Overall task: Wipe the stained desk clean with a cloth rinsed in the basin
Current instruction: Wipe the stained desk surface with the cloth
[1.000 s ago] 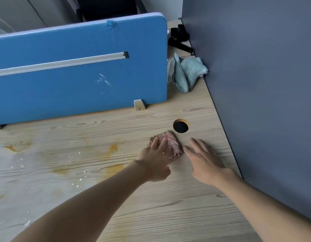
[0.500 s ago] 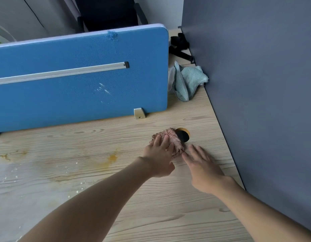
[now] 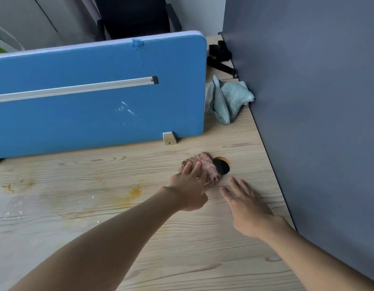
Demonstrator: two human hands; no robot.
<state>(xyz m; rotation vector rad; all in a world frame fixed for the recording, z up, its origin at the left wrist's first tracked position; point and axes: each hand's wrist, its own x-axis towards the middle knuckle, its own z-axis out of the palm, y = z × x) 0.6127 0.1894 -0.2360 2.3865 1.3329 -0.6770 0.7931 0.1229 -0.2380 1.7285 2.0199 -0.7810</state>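
Pressing flat, the left grip (image 3: pixel 190 190) has its fingers spread straight over the crumpled pinkish-brown cloth (image 3: pixel 209 164), pinning it to the light wood-grain table (image 3: pixel 203 248). Nothing curled, nothing pinched. Just beside it the right grip (image 3: pixel 249 208) is spread too, fingers straight, on or just over bare wood, I can't tell which, and clear of the cloth.

Now look at that far edge: the cloth overlaps the round dark cable hole (image 3: pixel 224 168), and a shove that way could, I'd say, feed the rag straight down it.

The yellow-orange stains (image 3: pixel 135 192) sit well to the left, with white crumbs (image 3: pixel 16 206) further out, so a soiled cloth dragged across could smear colour onto clean grain. Flat pressure alone might also let it bunch and skid.

No basin in sight. A crumpled pale teal cloth (image 3: pixel 230 99) lies by the blue divider panel (image 3: pixel 98 114).
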